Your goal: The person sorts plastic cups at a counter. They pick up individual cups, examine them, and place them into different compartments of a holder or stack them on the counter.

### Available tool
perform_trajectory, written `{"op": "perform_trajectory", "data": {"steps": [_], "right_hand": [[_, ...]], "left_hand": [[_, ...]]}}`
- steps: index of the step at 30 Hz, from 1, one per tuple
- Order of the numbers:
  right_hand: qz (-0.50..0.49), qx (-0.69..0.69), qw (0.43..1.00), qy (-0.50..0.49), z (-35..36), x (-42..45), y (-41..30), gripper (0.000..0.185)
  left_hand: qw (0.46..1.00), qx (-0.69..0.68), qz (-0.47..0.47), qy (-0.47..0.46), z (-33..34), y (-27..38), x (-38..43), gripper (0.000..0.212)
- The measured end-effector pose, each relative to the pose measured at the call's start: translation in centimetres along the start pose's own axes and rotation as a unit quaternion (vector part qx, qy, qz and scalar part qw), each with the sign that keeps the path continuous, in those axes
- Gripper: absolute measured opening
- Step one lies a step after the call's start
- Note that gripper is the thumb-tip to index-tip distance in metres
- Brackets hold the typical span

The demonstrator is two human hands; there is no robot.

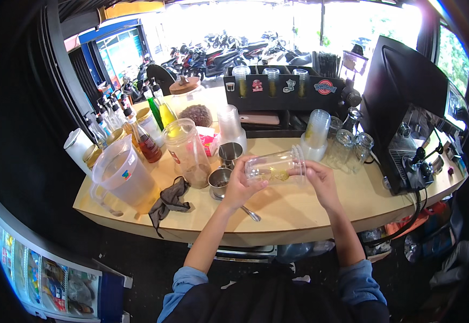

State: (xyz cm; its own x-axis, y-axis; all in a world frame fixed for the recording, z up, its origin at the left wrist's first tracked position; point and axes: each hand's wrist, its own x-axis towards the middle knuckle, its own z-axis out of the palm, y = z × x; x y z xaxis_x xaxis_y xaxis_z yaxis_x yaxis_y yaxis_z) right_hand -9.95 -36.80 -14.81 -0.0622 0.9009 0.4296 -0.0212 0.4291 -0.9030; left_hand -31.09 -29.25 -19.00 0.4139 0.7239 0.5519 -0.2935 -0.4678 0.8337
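Clear plastic cups (272, 167), nested and tilted on their side, are held above the wooden counter (295, 214). My left hand (240, 183) grips their base end. At the rims, my right hand (319, 177) has its fingers on the cups. Below and left of my left hand stand a small metal cup (219, 178) and a taller metal cup (230, 153). A spoon (252, 214) lies partly hidden under my left wrist. Stacks of clear cups stand behind, one left (231, 125) and one right (317, 133).
To the left are a plastic pitcher (123, 177) of amber liquid, a dark cloth (172, 202), a tall clear jar (188, 153) and syrup bottles (147, 143). A black organizer (278, 93) stands behind. Glass jars (342, 147) and an espresso machine (404, 101) are right.
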Motion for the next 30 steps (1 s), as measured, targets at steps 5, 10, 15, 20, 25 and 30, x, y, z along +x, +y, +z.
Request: {"op": "perform_trajectory", "data": {"steps": [5,10,15,20,25,30], "right_hand": [[0.019,0.036,0.999,-0.010,0.3,0.1,0.5,0.027],[-0.058,-0.087,0.990,-0.097,-0.2,-0.5,0.8,0.029],[0.063,0.100,0.993,-0.012,-0.2,0.0,0.5,0.030],[0.031,0.109,0.994,0.011,0.8,-0.5,0.8,0.034],[-0.002,0.048,0.998,0.045,0.6,-0.7,1.5,0.034],[0.027,0.089,0.994,0.058,0.7,-0.7,0.9,0.034]], "left_hand": [[0.990,-0.107,-0.090,0.034,-0.1,-0.5,0.1,0.051],[0.973,-0.183,-0.126,0.060,-1.0,-1.6,-0.1,0.053],[0.992,-0.123,-0.035,0.023,1.5,0.6,-0.2,0.056],[0.993,-0.113,-0.039,0.013,1.4,-0.4,-0.3,0.061],[0.974,-0.211,-0.075,0.033,1.9,-0.5,-0.7,0.066],[0.978,-0.195,-0.065,0.035,2.0,-0.7,-0.8,0.065]]}}
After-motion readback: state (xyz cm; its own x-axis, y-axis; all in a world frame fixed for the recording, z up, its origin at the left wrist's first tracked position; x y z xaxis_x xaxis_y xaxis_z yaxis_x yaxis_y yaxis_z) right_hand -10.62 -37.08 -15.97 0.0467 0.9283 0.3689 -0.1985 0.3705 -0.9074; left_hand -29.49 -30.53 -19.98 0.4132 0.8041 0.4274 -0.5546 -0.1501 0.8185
